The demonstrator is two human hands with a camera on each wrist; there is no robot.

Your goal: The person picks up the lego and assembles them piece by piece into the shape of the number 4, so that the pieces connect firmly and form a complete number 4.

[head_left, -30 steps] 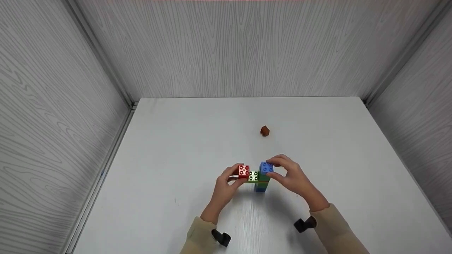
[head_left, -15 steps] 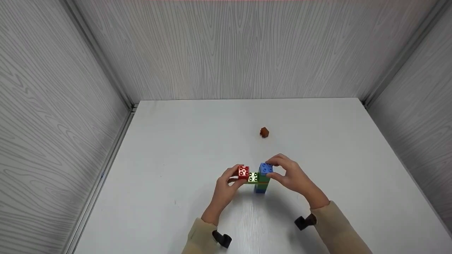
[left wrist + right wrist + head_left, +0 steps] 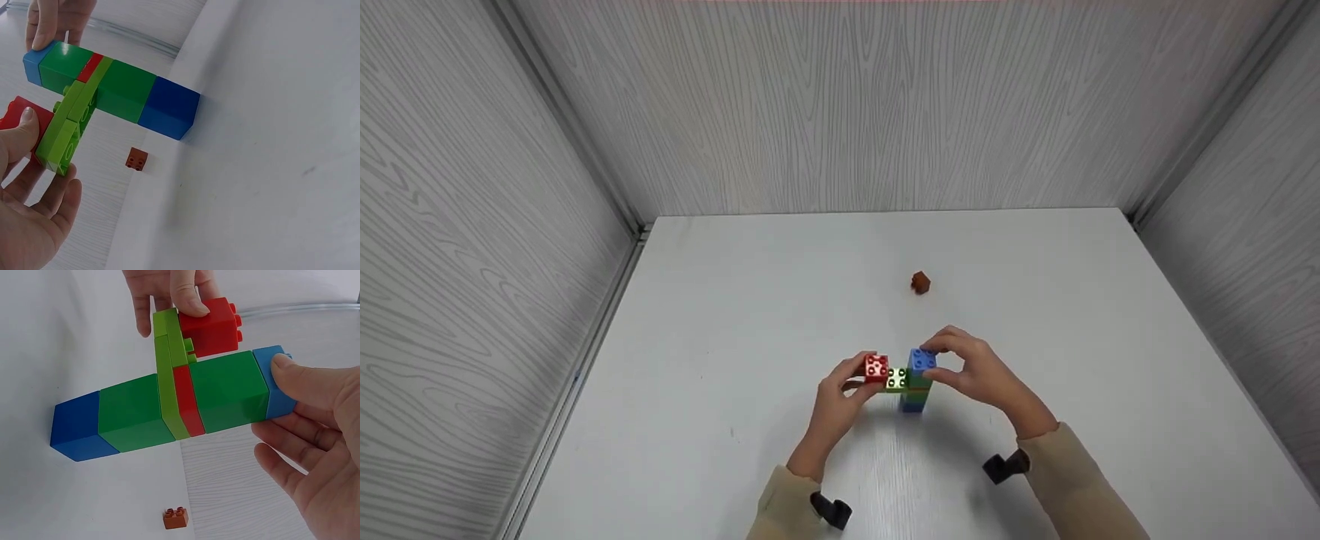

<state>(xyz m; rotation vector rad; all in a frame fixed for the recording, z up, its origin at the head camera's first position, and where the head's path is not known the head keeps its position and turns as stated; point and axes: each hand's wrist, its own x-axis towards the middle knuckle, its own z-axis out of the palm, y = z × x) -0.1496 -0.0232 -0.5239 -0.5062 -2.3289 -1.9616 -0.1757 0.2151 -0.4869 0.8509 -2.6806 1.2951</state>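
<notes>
A tower of toy building bricks stands upright on the table. Its base is a dark blue brick (image 3: pixel 169 107), with a green brick (image 3: pixel 125 90) above it. Light green plates (image 3: pixel 166 379) stick out sideways from the tower, and a thin red plate (image 3: pixel 188 400) lies on them under a second green brick (image 3: pixel 229 391). My right hand (image 3: pixel 979 371) pinches the light blue brick (image 3: pixel 922 360) at the very top. On the plates' outer end sits a red brick (image 3: pixel 876 367), which my left hand (image 3: pixel 836 405) grips between thumb and fingers; its other fingertips are near the plates' underside.
A small brown brick (image 3: pixel 920 283) lies by itself on the white table (image 3: pixel 735 300), beyond the tower. Grey wood-patterned panels (image 3: pixel 840 105) stand at the back and along both sides.
My right hand and the light blue brick have shifted very slightly left. Both hands keep their hold, and the head view has drifted a little.
</notes>
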